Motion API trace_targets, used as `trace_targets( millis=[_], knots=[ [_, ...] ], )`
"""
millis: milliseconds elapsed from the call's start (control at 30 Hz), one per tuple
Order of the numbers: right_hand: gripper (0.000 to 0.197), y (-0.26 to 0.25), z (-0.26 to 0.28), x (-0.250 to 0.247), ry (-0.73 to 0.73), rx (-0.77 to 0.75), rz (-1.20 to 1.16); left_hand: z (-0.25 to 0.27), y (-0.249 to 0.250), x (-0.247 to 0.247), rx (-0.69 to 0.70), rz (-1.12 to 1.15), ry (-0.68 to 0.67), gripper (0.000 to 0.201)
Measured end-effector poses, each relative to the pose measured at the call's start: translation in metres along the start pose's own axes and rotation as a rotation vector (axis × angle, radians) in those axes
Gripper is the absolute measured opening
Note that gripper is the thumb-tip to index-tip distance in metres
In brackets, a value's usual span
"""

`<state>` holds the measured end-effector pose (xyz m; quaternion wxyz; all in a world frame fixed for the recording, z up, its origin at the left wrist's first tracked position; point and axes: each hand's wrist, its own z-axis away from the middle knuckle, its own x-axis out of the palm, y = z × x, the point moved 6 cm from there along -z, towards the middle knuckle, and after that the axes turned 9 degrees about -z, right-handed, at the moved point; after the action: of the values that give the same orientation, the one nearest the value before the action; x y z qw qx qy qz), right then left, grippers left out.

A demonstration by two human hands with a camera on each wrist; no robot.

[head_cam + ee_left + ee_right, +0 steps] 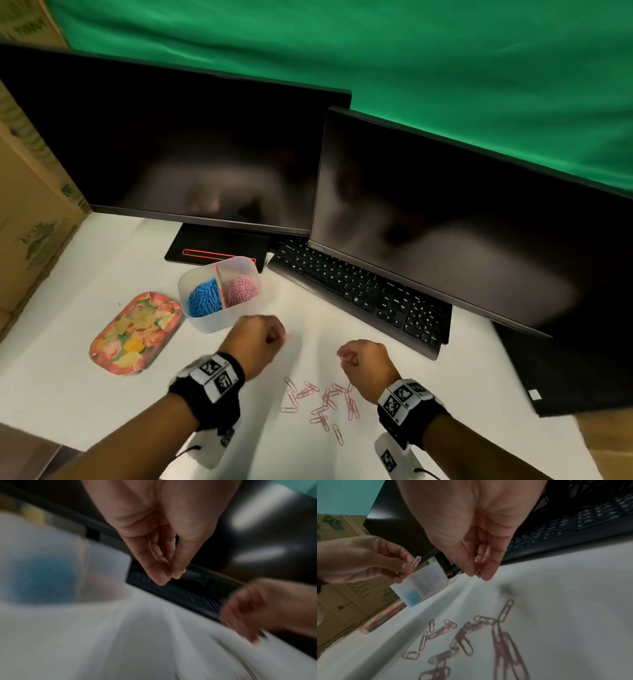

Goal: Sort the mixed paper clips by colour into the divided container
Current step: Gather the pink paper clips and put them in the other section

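Observation:
A translucent divided container [205, 323] stands on the white table, blue clips [204, 297] in its left half and pink clips [240, 290] in its right half. Several loose pink clips [322, 404] lie scattered near the front. My left hand [260, 339] hovers just right of the container and pinches pink clips [415, 561] between thumb and fingers. My right hand [366, 359] is raised above the loose pile, pinching pink clips [478, 572]. In the left wrist view the left fingertips [163, 578] are pressed together and the picture is blurred.
A floral tray [135, 332] lies left of the container. A black keyboard [359, 291] and two dark monitors [178, 150] stand behind. A cardboard box [30, 212] borders the table's left side. A black slab [565, 370] sits at the right.

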<state>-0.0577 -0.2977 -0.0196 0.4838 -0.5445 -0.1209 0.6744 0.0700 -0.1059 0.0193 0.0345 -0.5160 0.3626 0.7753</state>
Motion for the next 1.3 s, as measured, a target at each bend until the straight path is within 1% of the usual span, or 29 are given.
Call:
trace_targets(
  millis=[67,133,200,267,400,467,533,567,600,667,767,867,933,1000,1100,1200,1300],
  knots=[
    [0.02,-0.013,-0.005,0.003,0.004,-0.019,-0.029,-0.014,-0.008,-0.035,-0.059,-0.038,0.107,0.016],
    [0.019,-0.031,-0.011,0.007,0.006,-0.052,-0.057,-0.029,-0.02,-0.066,-0.161,-0.105,0.183,0.008],
    [0.019,-0.052,-0.019,0.01,0.007,-0.095,-0.063,-0.043,-0.033,-0.084,-0.243,-0.151,0.216,0.01],
    [0.018,-0.076,-0.028,0.014,0.008,-0.131,-0.053,-0.054,-0.042,-0.089,-0.278,-0.213,0.202,0.017],
    [0.021,-0.129,-0.045,0.022,0.002,-0.191,-0.041,-0.059,-0.051,-0.076,-0.256,-0.27,0.111,0.027],
    [0.023,-0.153,-0.055,0.025,-0.001,-0.215,-0.031,-0.052,-0.055,-0.073,-0.223,-0.228,0.152,0.025],
    [0.023,-0.175,-0.069,0.032,-0.007,-0.242,-0.016,-0.037,-0.058,-0.073,-0.193,-0.117,0.223,0.015],
    [0.022,-0.184,-0.077,0.035,-0.009,-0.256,-0.001,-0.029,-0.057,-0.07,-0.172,-0.075,0.237,0.011],
    [0.021,-0.194,-0.084,0.04,-0.014,-0.265,0.018,-0.019,-0.057,-0.065,-0.152,-0.038,0.225,0.011],
    [0.022,-0.211,-0.095,0.05,-0.029,-0.27,0.049,0.0,-0.056,-0.046,-0.106,-0.017,0.118,0.015],
    [0.025,-0.231,-0.108,0.062,-0.056,-0.268,0.085,0.021,-0.061,-0.009,-0.064,-0.119,-0.049,0.025],
    [0.021,-0.242,-0.115,0.07,-0.095,-0.262,0.161,0.035,-0.062,0.018,-0.033,-0.196,-0.196,0.03],
    [0.022,-0.238,-0.115,0.069,-0.109,-0.281,0.169,0.04,-0.056,0.03,0.023,-0.231,-0.273,0.034],
    [0.025,-0.225,-0.108,0.059,-0.116,-0.319,0.18,0.043,-0.047,0.04,0.082,-0.276,-0.327,0.04],
    [0.033,-0.178,-0.087,0.033,-0.106,-0.319,0.163,0.041,-0.037,0.057,0.16,-0.328,-0.386,0.049],
    [0.036,-0.11,-0.059,0.014,-0.101,-0.229,0.278,0.039,-0.019,0.07,0.225,-0.412,-0.381,0.052],
    [0.047,-0.037,-0.025,0.008,-0.137,-0.08,0.375,0.04,0.002,0.08,0.33,-0.54,-0.34,0.066]
  ],
)
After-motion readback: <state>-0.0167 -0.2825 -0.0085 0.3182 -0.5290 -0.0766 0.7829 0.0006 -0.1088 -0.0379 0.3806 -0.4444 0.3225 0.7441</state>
